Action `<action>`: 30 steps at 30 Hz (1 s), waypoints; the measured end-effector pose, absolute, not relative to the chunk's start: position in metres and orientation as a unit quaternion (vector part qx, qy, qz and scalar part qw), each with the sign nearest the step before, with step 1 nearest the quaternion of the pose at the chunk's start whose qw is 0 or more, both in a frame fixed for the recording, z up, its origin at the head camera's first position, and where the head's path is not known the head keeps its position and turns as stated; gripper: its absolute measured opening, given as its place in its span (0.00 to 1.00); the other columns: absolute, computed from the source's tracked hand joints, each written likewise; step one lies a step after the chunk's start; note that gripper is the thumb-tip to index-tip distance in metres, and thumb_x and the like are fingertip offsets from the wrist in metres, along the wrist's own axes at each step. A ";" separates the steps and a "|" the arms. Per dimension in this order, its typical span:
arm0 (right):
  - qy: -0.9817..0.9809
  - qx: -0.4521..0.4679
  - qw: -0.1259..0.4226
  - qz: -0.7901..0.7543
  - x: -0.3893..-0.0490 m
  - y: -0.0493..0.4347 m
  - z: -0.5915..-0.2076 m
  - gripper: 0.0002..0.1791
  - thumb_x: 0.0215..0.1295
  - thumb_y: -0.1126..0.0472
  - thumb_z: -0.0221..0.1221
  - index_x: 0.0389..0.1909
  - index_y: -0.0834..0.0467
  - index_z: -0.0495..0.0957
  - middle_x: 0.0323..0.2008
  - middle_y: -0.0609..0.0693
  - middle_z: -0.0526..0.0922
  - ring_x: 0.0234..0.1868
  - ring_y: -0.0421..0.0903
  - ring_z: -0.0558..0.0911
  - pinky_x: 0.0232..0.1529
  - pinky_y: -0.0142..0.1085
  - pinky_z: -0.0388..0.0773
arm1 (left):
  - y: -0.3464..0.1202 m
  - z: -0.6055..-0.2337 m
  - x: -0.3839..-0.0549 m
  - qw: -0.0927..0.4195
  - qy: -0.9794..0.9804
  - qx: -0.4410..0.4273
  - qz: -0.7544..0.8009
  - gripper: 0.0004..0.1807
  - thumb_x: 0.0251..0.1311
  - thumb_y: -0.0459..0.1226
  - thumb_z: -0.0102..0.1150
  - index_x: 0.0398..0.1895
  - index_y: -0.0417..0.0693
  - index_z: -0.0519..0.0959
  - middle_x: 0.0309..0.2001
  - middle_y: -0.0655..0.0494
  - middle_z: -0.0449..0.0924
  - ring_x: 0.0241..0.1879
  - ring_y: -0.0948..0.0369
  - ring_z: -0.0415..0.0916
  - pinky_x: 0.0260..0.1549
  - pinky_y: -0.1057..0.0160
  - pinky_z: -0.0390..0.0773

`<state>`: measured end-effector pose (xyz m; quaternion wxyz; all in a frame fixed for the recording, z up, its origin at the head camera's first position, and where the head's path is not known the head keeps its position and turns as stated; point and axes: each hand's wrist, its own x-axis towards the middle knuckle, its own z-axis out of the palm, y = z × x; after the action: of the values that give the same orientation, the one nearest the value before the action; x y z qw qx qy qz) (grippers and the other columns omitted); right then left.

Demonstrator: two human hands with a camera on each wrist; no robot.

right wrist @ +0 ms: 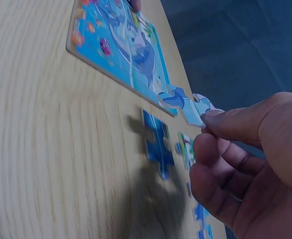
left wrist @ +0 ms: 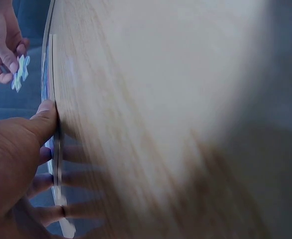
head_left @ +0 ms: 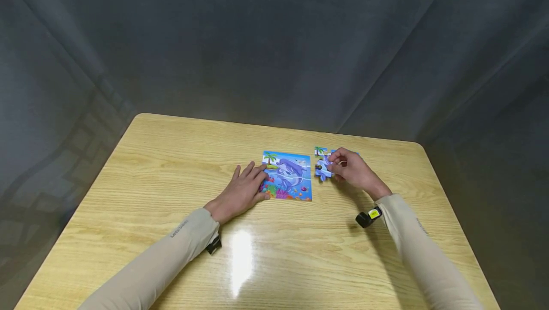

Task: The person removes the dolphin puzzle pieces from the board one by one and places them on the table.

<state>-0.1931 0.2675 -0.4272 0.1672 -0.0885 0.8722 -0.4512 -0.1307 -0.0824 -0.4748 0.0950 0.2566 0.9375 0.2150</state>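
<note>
Just left of centre, my left grip [head_left: 241, 191], fingers extended, touched the left edge of one dolphin puzzle [head_left: 288, 176]; right of centre, my right grip [head_left: 353, 169] pinched one jigsaw piece [right wrist: 186, 107] at its fingertips, near several loose pieces [right wrist: 158, 142], too hidden to count!

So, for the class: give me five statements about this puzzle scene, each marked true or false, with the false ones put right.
1. The left hand touches the dolphin picture. True.
2. The loose pieces on the table lie left of the dolphin picture. False: those in view lie to its right.
3. The right hand pinches a puzzle piece. True.
4. The table has a black top. False: it is a light wood colour.
5. Both forearms are in pale sleeves. True.
</note>
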 end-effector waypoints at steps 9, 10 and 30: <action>0.883 -0.077 0.158 -0.436 -0.192 0.291 -0.425 0.12 0.78 0.68 0.58 0.55 0.71 0.72 0.40 0.58 0.78 0.29 0.47 0.80 0.28 0.37 0.79 | -0.082 -0.475 -0.130 0.091 0.937 0.259 0.217 0.24 0.77 0.54 0.57 0.66 0.52 0.75 0.85 0.44 0.57 0.85 0.34 0.49 0.79 0.22 0.47; 0.882 -0.077 0.158 -0.437 -0.192 0.294 -0.425 0.12 0.79 0.69 0.58 0.55 0.71 0.72 0.39 0.57 0.78 0.28 0.46 0.80 0.27 0.37 0.78 | -0.083 -0.475 -0.130 0.090 0.937 0.258 0.219 0.23 0.77 0.54 0.57 0.66 0.53 0.75 0.85 0.44 0.57 0.85 0.34 0.49 0.79 0.22 0.47; 0.899 -0.077 0.158 -0.401 -0.195 0.317 -0.436 0.11 0.78 0.71 0.56 0.55 0.73 0.72 0.39 0.60 0.78 0.28 0.44 0.78 0.26 0.35 0.76 | -0.084 -0.474 -0.132 0.101 0.940 0.248 0.212 0.26 0.78 0.55 0.55 0.69 0.51 0.73 0.86 0.45 0.55 0.86 0.37 0.47 0.80 0.24 0.46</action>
<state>-0.1947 0.3169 -0.4363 0.1584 -0.0773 0.8990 -0.4009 -0.1317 -0.0837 -0.4744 0.1010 0.2484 0.9398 0.2119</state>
